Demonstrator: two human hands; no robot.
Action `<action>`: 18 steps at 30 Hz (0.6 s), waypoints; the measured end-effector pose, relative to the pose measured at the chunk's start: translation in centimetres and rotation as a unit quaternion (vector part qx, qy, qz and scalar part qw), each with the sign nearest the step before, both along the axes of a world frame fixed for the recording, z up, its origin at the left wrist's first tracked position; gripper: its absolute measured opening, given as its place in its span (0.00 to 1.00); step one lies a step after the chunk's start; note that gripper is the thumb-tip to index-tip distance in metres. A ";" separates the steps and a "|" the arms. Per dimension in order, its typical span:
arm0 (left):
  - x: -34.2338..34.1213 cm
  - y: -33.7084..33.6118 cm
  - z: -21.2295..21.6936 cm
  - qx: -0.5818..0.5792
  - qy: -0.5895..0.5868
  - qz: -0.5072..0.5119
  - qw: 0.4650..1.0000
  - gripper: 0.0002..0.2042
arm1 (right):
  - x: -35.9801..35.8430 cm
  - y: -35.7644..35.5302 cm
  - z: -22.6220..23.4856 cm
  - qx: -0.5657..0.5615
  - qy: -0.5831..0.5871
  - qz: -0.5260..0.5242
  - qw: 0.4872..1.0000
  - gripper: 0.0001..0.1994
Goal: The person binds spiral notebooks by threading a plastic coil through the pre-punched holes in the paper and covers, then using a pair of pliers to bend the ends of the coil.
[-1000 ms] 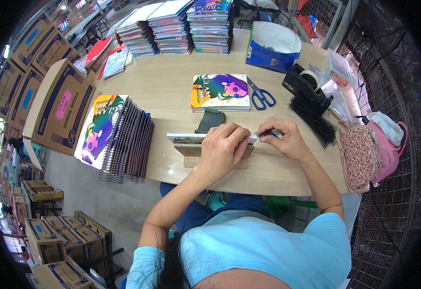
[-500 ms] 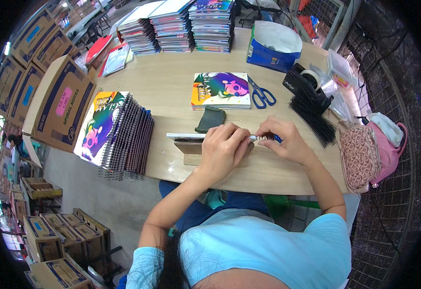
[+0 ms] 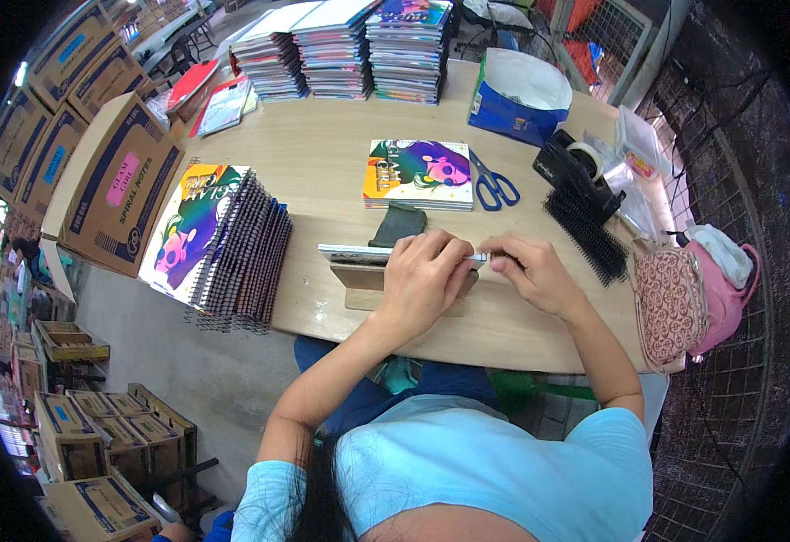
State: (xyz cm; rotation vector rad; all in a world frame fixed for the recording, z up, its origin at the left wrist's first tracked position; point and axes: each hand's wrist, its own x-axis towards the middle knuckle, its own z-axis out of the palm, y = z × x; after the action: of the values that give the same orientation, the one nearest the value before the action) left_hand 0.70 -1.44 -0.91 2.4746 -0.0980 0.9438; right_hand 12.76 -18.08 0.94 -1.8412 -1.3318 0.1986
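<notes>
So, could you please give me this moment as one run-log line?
left hand: gripping notebook at wooden stand | right hand: at notebook's right end | spiral-bound stack: table's left | scissors: farther back

From the stand (image 3: 359,278) on the table (image 3: 539,352), a notebook pile (image 3: 417,173) lies at twelve o'clock, scissors (image 3: 492,178) beside it, tape dispenser (image 3: 559,167) at two, pouch (image 3: 670,303) at three, spiral-notebook stack (image 3: 241,253) at nine; past that, apparently by the table's edge, a carton (image 3: 124,212).
</notes>
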 end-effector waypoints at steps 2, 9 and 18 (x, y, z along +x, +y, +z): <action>0.0 0.0 0.1 -0.001 -0.001 0.002 1.000 0.05 | 0.0 -0.4 0.4 -0.021 -0.021 -0.009 1.000 0.08; 0.1 0.1 0.0 -0.009 0.005 0.000 1.000 0.05 | 0.6 -0.3 -0.7 -0.046 0.066 -0.007 0.997 0.07; 0.1 0.0 0.1 -0.007 0.007 0.015 1.000 0.05 | 0.0 -0.3 -1.9 0.063 -0.096 -0.027 0.993 0.08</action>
State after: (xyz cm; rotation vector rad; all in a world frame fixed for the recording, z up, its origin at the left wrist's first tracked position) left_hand 0.79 -1.44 -0.79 2.4761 -0.0509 0.9366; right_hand 12.80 -18.36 -0.92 -1.8215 -1.3904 -0.0926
